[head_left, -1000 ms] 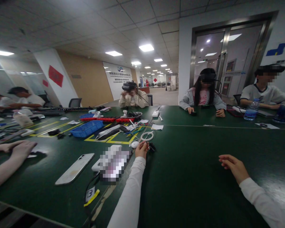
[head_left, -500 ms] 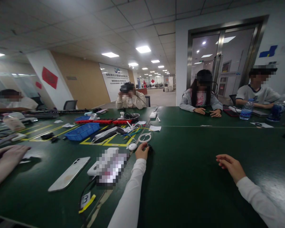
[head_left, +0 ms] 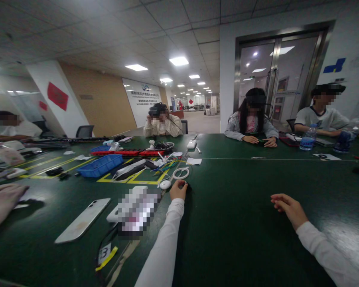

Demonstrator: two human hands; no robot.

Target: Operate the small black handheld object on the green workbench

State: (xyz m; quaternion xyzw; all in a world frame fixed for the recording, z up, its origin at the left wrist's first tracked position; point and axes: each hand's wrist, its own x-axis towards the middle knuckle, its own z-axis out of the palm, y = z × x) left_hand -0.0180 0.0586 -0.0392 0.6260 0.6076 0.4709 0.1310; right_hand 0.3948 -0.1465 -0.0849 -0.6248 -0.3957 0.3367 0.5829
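My left hand [head_left: 178,190] rests over the green table, thumb and fingers curled together. A small dark thing [head_left: 188,185] shows at its fingertips, too hidden to name. Just beside that hand are a round white disc [head_left: 165,184] and a coiled white cable [head_left: 181,173]. My right hand [head_left: 290,208] hovers at the right with its fingers loosely bent and apart, and I see nothing in it. Left of my left forearm lie a blurred white item [head_left: 131,203] and a pale phone [head_left: 83,221].
A blue tray [head_left: 100,165], a red strip [head_left: 131,152] and loose wires [head_left: 164,167] lie farther left. Another person's hand [head_left: 6,201] is at the left edge. Several people sit round the table. Bottles [head_left: 308,137] stand at the far right.
The view has turned slightly right, so most things sit a little farther left. The other person's hand at the left has drawn partly out of view. My hands keep nearly the same pose.
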